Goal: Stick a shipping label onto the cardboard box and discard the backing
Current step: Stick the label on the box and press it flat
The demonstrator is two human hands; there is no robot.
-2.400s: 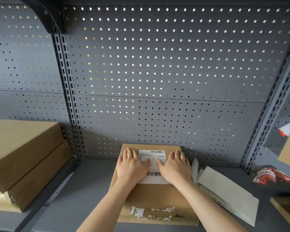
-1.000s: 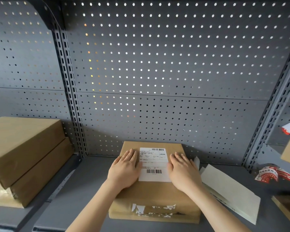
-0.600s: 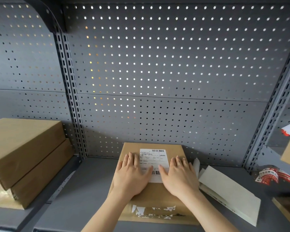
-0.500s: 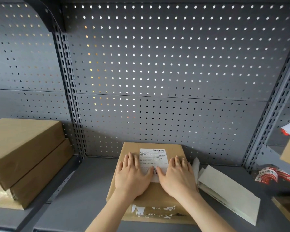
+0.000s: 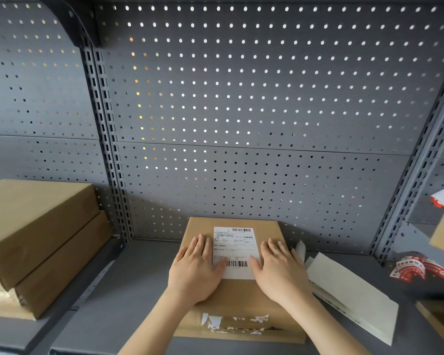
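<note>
Your left hand (image 5: 194, 272) and right hand (image 5: 282, 271) lie flat and apart, flanking the label (image 5: 235, 248) on the box (image 5: 244, 295); uneven pressing could trap wrinkles.

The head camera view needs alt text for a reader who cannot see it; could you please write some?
Two bare hands, left hand and right hand, press flat on either side of a white shipping label on a cardboard box on a grey shelf. Pale backing sheets lie right of it; two stacked boxes sit left.
</note>
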